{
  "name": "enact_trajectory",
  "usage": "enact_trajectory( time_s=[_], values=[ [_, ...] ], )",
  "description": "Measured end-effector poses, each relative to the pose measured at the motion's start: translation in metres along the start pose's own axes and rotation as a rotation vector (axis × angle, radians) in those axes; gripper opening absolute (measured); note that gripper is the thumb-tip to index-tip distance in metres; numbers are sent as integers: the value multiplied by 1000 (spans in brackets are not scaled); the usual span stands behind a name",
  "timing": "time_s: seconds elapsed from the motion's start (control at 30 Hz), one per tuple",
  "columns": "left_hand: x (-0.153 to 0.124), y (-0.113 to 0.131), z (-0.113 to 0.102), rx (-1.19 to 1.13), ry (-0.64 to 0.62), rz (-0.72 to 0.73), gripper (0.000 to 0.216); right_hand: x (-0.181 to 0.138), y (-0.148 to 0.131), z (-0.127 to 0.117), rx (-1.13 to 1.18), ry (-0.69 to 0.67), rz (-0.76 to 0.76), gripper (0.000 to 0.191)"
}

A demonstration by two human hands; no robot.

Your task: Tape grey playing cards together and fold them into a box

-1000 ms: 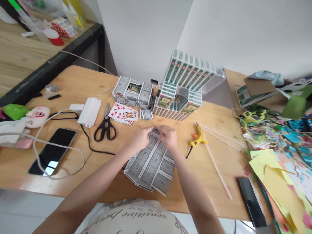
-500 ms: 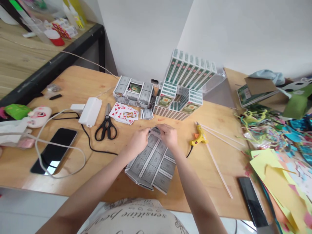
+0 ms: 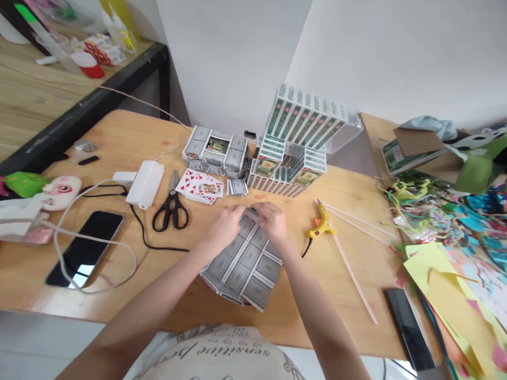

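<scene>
A panel of grey-backed playing cards joined edge to edge (image 3: 243, 266) lies on the wooden table (image 3: 119, 137) in front of me. My left hand (image 3: 224, 226) and my right hand (image 3: 272, 221) meet at its far end, fingers closed in a pinch on the top cards there. A yellow glue gun (image 3: 321, 224) rests just right of my right hand. Loose red-suited cards (image 3: 200, 186) lie fanned beyond my left hand.
Black scissors (image 3: 171, 208), a white charger (image 3: 144, 182) with cables and a phone (image 3: 85, 248) sit to the left. Card-box structures (image 3: 293, 142) and a smaller grey card block (image 3: 216, 150) stand at the back. Coloured paper (image 3: 455, 274) and glue sticks (image 3: 352, 274) crowd the right.
The card panel and both hands have shifted slightly left and nearer to me; the pinch at the far end stays the same.
</scene>
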State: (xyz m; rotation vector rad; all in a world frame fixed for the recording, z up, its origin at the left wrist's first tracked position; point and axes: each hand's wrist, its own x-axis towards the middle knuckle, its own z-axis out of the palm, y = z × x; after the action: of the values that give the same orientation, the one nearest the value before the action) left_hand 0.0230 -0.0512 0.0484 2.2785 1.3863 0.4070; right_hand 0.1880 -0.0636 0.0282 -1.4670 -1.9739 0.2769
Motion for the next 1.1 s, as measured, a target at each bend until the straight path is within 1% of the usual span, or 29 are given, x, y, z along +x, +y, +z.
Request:
enact_trajectory(
  time_s=[0.17,0.37,0.47,0.63,0.77,0.87,1.0,1.1],
  values=[
    [3,1,1,42,6,15,36,1,-8,2,-55,-89,-18,34],
    [6,2,-3,152,-61,-22,31,2,-7,-8,-20,-142,91,25],
    [7,4,-5,172,-73,-25,32,-1,-2,-14,-76,-165,136,26],
    [9,4,-4,172,-70,-11,34,-5,0,-16,-169,-178,84,27],
    [11,1,-4,145,-91,2,36,-7,1,-11,-221,-167,24,24],
    [11,0,-5,146,-100,11,36,-9,-1,-6,-246,-167,10,26],
    [11,4,-7,174,-140,-9,37,-9,-7,-3,-194,-175,70,30],
    [7,7,-11,200,-170,-17,36,-1,-12,-13,-15,-198,182,27]
  ],
)
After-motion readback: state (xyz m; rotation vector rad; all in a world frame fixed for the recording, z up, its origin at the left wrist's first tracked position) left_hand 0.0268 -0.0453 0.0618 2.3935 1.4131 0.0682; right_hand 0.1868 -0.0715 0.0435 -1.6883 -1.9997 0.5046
